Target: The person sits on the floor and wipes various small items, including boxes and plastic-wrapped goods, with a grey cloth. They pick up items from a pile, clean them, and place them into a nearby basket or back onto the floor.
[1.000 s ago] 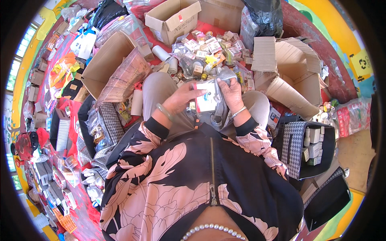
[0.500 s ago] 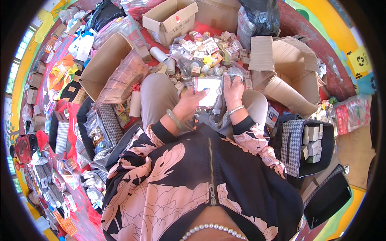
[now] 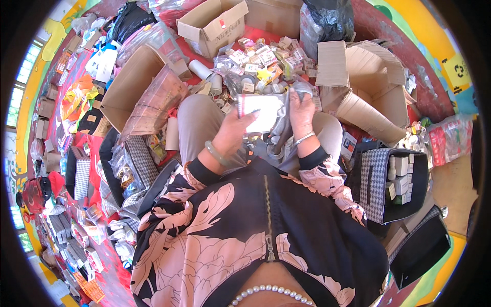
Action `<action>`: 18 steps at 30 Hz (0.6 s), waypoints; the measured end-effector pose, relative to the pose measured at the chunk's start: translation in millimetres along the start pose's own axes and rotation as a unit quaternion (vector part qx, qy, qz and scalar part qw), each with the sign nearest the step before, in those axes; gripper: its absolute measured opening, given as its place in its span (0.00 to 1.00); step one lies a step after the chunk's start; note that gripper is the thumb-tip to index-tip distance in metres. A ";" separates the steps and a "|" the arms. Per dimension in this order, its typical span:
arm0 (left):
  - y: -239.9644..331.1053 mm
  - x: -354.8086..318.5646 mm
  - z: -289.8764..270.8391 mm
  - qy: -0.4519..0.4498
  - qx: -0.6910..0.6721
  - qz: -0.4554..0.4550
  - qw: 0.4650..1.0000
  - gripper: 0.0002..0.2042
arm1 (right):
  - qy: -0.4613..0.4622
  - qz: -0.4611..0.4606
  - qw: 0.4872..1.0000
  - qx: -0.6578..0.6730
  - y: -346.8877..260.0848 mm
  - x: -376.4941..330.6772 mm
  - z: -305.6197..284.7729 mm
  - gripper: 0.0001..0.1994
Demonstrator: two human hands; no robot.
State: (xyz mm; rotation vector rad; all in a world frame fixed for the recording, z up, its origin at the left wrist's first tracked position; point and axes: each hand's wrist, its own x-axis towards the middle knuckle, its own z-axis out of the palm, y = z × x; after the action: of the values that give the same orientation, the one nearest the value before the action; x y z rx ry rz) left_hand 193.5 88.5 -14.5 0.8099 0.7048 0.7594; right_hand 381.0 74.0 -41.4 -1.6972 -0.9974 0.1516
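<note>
Between my knees my left hand point(image 3: 231, 134) grips a flat white packet point(image 3: 262, 111) with a reddish strip along its left edge; glare washes out its face. My right hand point(image 3: 303, 113) pinches a crumpled grey, bag-like piece point(image 3: 282, 125) that hangs down along the packet's right side. Whether the grey piece is joined to the packet I cannot tell. Just beyond my hands lies a heap of small boxes and bottles point(image 3: 267, 57), with a yellow star-shaped item point(image 3: 265, 74) among them.
An upright cardboard box point(image 3: 212, 31) stands behind the heap. Open cartons flank me at left point(image 3: 134, 84) and right point(image 3: 376, 97). A houndstooth bin point(image 3: 374, 184) with small boxes sits at my right. A black plastic bag point(image 3: 330, 23) stands far right of centre; more bins and goods lie left.
The white packet has shifted slightly left with my left hand. My right hand has moved a little right, and the grey piece now stretches out more beside the packet.
</note>
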 end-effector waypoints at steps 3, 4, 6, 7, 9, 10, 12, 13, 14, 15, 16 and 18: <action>21.5 5.0 -16.9 0.042 -0.015 0.066 0.997 0.15 | 0.002 0.251 0.895 0.369 15.1 22.7 -18.9 0.11; 29.5 2.9 -21.9 0.042 -0.008 0.074 0.996 0.16 | -0.044 0.282 0.848 0.447 21.1 25.9 -23.7 0.12; 40.8 1.9 -24.8 0.038 -0.011 0.085 0.996 0.17 | -0.149 0.334 0.763 0.533 16.9 24.3 -28.7 0.20; 42.4 0.5 -23.6 0.032 -0.021 0.085 0.996 0.17 | -0.177 0.379 0.718 0.556 2.8 20.2 -31.5 0.22; 44.4 2.5 -14.5 0.007 -0.041 0.083 0.996 0.17 | -0.214 0.359 0.645 0.640 7.1 15.1 -26.8 0.28; 45.2 4.3 -10.0 -0.007 -0.051 0.084 0.995 0.16 | -0.217 0.353 0.651 0.636 7.8 14.7 -26.5 0.29; 40.5 6.6 -4.0 -0.014 -0.051 0.086 0.995 0.16 | -0.225 0.376 0.639 0.632 -15.3 11.4 -28.3 0.28; 37.2 8.6 -1.7 -0.009 -0.041 0.088 0.995 0.16 | -0.243 0.400 0.645 0.604 -34.6 6.9 -35.8 0.26; 34.0 12.7 5.8 -0.015 -0.030 0.086 0.996 0.16 | -0.239 0.370 0.676 0.591 -19.7 2.5 -28.7 0.24; 26.2 17.0 10.3 -0.018 -0.021 0.098 0.995 0.15 | -0.237 0.341 0.704 0.576 -0.7 -2.9 -16.7 0.22; 15.6 22.3 12.9 -0.019 -0.012 0.111 0.994 0.15 | -0.232 0.263 0.764 0.542 -0.6 -6.4 -7.6 0.17; 2.0 27.2 19.1 -0.001 0.026 0.174 0.984 0.14 | -0.238 0.261 0.780 0.517 -20.1 -12.7 -2.0 0.14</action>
State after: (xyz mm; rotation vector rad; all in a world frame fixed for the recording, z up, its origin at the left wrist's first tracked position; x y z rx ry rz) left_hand 222.4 104.4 -10.0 0.9944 0.5899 1.0572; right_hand 363.2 64.7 -28.4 -0.8277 -0.5357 1.3057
